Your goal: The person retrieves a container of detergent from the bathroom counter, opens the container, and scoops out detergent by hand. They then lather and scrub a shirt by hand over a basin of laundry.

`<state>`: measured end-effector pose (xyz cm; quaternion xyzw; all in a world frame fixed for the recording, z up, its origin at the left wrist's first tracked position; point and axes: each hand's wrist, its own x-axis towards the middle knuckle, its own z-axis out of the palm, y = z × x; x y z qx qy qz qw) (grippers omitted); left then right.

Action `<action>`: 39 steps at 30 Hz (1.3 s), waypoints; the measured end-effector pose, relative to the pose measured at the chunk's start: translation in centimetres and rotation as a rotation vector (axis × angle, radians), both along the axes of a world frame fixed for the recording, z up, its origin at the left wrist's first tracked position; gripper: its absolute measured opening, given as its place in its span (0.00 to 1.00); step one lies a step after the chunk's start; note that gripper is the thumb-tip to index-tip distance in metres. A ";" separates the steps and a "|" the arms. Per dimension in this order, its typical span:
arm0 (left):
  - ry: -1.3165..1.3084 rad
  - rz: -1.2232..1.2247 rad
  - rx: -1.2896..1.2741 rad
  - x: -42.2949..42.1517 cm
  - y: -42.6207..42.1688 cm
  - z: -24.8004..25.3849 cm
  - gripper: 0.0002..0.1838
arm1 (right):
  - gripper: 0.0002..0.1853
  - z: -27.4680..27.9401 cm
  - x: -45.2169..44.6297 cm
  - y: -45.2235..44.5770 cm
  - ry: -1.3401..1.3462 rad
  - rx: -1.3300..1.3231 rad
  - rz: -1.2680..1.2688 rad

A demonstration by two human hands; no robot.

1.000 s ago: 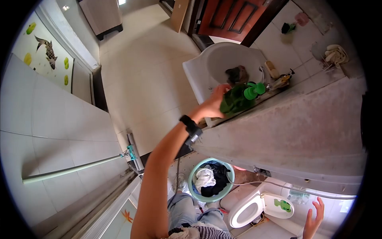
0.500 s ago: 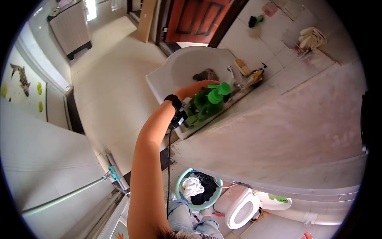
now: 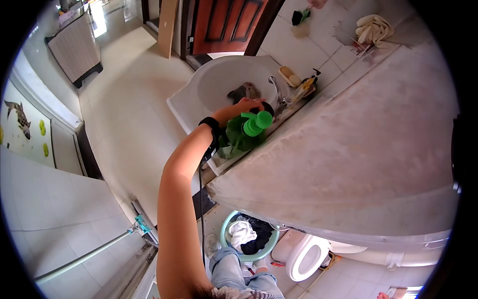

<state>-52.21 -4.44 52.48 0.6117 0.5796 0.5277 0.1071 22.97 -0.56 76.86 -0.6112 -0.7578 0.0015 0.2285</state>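
Pale, stained wall (image 3: 343, 149) spreads across 3 o'clock, and a cream tiled floor (image 3: 129, 109) lies at 10 o'clock. A white sink (image 3: 180, 103) sits at 12 o'clock. At 5 o'clock stands a toilet (image 3: 295, 264); at 6 o'clock, a light-green tub (image 3: 255, 257) holds white and dark fabric. Near the centre, the green pump bottle (image 3: 236, 137) is at the sink's near corner, beside the person's left wrist. The left hand (image 3: 244, 105) reaches past it at 12 o'clock, fingers close to a dark object (image 3: 268, 108) partly hidden by the bottle; whether they grip it cannot be told. A crumpled cloth (image 3: 246, 89) lies in the basin just beyond that hand, near the metal tap (image 3: 275, 87) at 1 o'clock. Between 4 and 5 o'clock, only a sliver of the right hand (image 3: 382, 296) shows, its state unclear.
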 end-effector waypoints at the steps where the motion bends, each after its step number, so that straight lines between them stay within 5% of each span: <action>1: -0.037 -0.017 -0.081 0.4 0.0 0.6 0.15 | 0.11 0.0 -0.2 -0.1 0.003 -0.002 -0.007; 6: 0.017 -0.051 -0.140 0.2 0.7 1.2 0.17 | 0.11 0.3 -0.6 -0.7 0.032 -0.012 -0.035; 12: 0.477 0.063 -0.155 -3.0 5.3 -3.6 0.25 | 0.11 0.5 -0.9 -1.6 0.060 -0.018 -0.068; 18: 0.414 0.222 -0.188 -5.3 7.9 -6.4 0.21 | 0.12 0.6 -1.5 -2.3 0.077 -0.013 -0.096; 20: 0.353 0.278 0.047 -6.5 7.7 -7.5 0.19 | 0.12 0.8 -1.7 -2.2 0.077 -0.021 -0.096; 26: 0.085 0.587 0.137 -5.7 3.0 -7.3 0.20 | 0.12 0.9 -2.6 -1.9 0.093 -0.041 -0.089; 30: -0.100 0.781 0.114 -3.1 -0.6 -5.4 0.24 | 0.12 0.8 -3.6 -1.1 -0.014 -0.092 -0.080; 39: 0.009 1.010 -0.146 0.5 -5.5 -2.0 0.34 | 0.13 -0.4 -6.7 1.0 -0.092 -0.119 0.066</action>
